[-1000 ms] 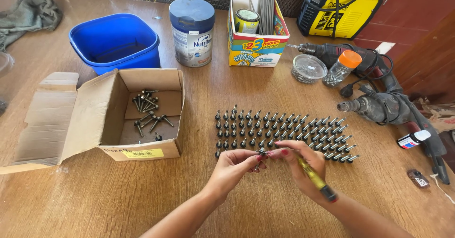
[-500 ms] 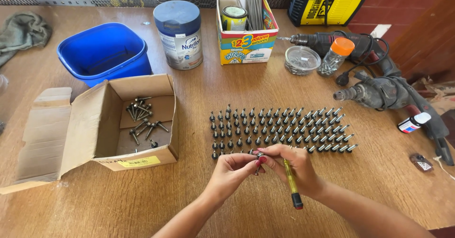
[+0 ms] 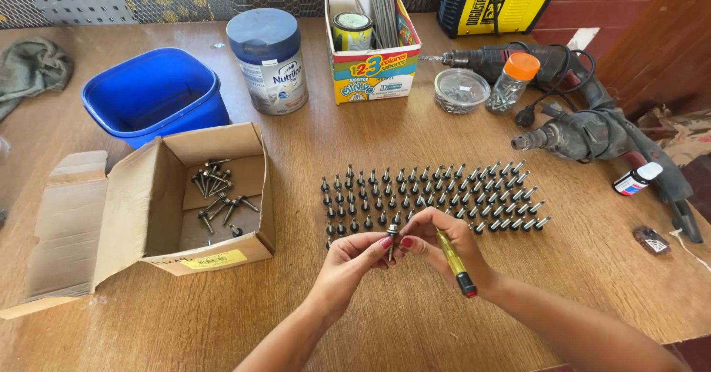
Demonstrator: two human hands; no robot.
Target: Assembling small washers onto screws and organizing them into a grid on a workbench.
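Both hands meet just below the rows of upright screws [image 3: 433, 194] on the wooden table [image 3: 385, 320]. The left hand [image 3: 348, 262] pinches a single screw [image 3: 392, 233] at its fingertips; the right hand [image 3: 437, 247] is closed around a yellow screwdriver [image 3: 453, 261] whose red-and-black end points toward the near edge. Bare wood lies between the hands and that edge. To the left, an open cardboard box [image 3: 141, 201] with loose screws sits close by; two power drills [image 3: 578, 113] crowd the right side.
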